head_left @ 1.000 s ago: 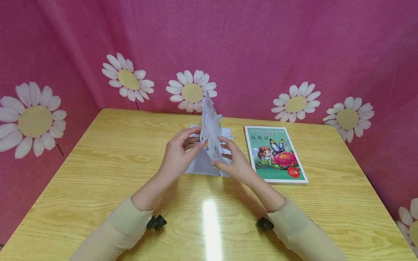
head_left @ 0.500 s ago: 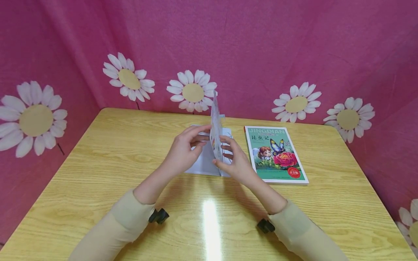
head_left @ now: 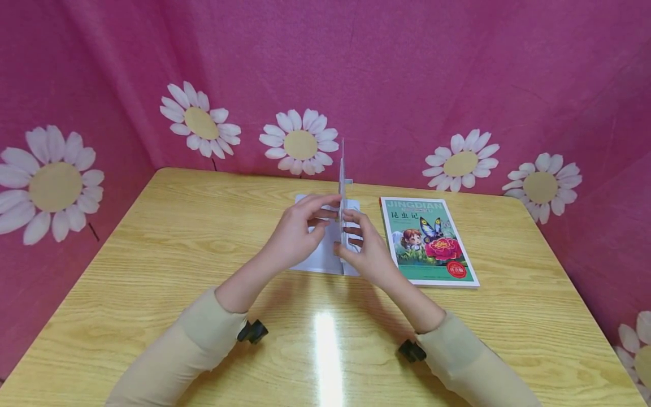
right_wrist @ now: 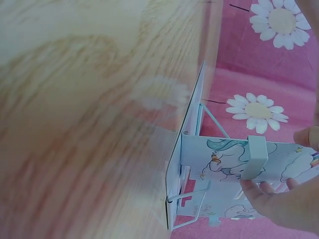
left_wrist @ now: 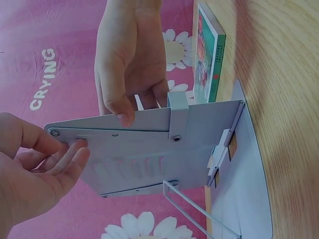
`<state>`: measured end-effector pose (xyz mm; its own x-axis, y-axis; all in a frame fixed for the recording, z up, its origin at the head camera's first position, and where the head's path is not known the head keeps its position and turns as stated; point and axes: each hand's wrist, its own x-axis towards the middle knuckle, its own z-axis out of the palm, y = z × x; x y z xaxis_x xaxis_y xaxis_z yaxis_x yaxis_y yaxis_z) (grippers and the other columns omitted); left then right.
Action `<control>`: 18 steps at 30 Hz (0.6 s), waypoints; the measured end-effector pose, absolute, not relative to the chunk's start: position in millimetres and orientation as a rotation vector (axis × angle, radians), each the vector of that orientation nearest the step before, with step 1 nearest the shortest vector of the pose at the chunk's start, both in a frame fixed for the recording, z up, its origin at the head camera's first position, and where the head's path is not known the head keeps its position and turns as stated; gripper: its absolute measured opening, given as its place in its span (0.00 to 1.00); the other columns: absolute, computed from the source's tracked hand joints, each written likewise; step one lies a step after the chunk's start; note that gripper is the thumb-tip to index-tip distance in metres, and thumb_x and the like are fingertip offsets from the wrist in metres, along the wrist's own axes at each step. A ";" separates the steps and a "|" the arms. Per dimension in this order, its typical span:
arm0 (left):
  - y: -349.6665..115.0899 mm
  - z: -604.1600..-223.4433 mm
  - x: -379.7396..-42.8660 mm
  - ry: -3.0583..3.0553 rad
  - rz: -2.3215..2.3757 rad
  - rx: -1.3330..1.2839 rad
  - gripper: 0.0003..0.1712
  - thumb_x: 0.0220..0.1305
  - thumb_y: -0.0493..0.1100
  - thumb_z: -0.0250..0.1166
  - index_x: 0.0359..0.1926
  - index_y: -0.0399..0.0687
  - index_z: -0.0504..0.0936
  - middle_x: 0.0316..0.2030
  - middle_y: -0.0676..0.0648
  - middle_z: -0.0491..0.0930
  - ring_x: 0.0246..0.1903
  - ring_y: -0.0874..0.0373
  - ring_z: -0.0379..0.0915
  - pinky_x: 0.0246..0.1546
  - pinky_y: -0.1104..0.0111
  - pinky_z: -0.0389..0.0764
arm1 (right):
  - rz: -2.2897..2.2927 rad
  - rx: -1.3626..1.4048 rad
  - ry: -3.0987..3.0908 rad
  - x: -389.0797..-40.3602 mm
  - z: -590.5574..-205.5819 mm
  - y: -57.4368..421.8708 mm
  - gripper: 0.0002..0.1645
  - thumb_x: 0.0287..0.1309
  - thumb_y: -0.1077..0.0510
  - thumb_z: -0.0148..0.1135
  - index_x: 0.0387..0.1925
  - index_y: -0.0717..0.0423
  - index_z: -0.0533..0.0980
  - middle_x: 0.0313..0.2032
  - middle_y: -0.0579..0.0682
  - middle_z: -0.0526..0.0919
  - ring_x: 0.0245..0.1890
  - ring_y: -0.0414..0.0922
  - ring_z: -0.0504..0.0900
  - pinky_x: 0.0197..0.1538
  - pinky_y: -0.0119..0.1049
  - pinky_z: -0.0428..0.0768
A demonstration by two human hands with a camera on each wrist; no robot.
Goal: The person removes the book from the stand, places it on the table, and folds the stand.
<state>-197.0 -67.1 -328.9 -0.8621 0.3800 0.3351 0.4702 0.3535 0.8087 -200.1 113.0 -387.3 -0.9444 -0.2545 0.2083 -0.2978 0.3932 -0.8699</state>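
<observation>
A pale metal book stand [left_wrist: 144, 159] stands on the table, its panel upright and seen edge-on in the head view. Its flat base [head_left: 317, 257] lies under both hands. The right wrist view shows a unicorn drawing on the panel's front [right_wrist: 227, 157] and a square page clip [right_wrist: 257, 157] at its edge. My left hand [head_left: 297, 234] touches the panel's plain back near its upper corner with extended fingers, the thumb off it. With the thumb over the near edge and fingers on the printed side, my right hand [head_left: 368, 249] grips the panel.
A green-covered children's book [head_left: 429, 240] lies flat on the wooden table [head_left: 178, 226], right of the stand. Thin wire supports [left_wrist: 199, 211] run between the stand's base and panel. A pink curtain [head_left: 386, 85] with daisies hangs behind the table.
The panel has swung rightward from a leftward lean to upright. My left hand has followed it to the right, its thumb coming away from the panel; the right hand has hardly moved.
</observation>
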 end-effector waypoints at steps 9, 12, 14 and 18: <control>-66.6 -332.3 -198.5 -2.483 -1.592 -0.853 0.30 0.60 0.25 0.54 0.63 0.45 0.70 0.54 0.46 0.75 0.51 0.55 0.76 0.51 0.65 0.78 | 1.638 0.487 -2.592 -188.1 -367.5 109.0 0.40 0.51 0.71 0.61 0.65 0.66 0.56 0.61 0.66 0.66 0.58 0.62 0.71 0.59 0.52 0.73; -70.3 -337.6 -201.9 -2.464 -1.621 -0.839 0.30 0.60 0.25 0.55 0.63 0.44 0.70 0.54 0.44 0.75 0.52 0.52 0.76 0.52 0.64 0.78 | 1.636 0.460 -2.603 -179.3 -354.4 107.8 0.40 0.51 0.73 0.58 0.65 0.69 0.54 0.60 0.69 0.65 0.58 0.63 0.71 0.59 0.53 0.73; -74.3 -342.6 -205.3 -2.471 -1.622 -0.802 0.30 0.60 0.26 0.56 0.63 0.46 0.70 0.54 0.45 0.75 0.52 0.52 0.75 0.52 0.64 0.78 | 1.656 0.443 -2.597 -177.7 -352.1 109.0 0.41 0.50 0.74 0.56 0.65 0.69 0.52 0.61 0.69 0.64 0.58 0.63 0.71 0.59 0.53 0.72; -82.7 -353.0 -212.8 -2.485 -1.588 -0.751 0.31 0.59 0.27 0.58 0.63 0.46 0.70 0.54 0.46 0.75 0.53 0.54 0.74 0.53 0.64 0.77 | 1.696 0.434 -2.579 -178.3 -354.3 112.5 0.42 0.50 0.74 0.56 0.66 0.70 0.51 0.62 0.71 0.62 0.58 0.64 0.70 0.60 0.54 0.71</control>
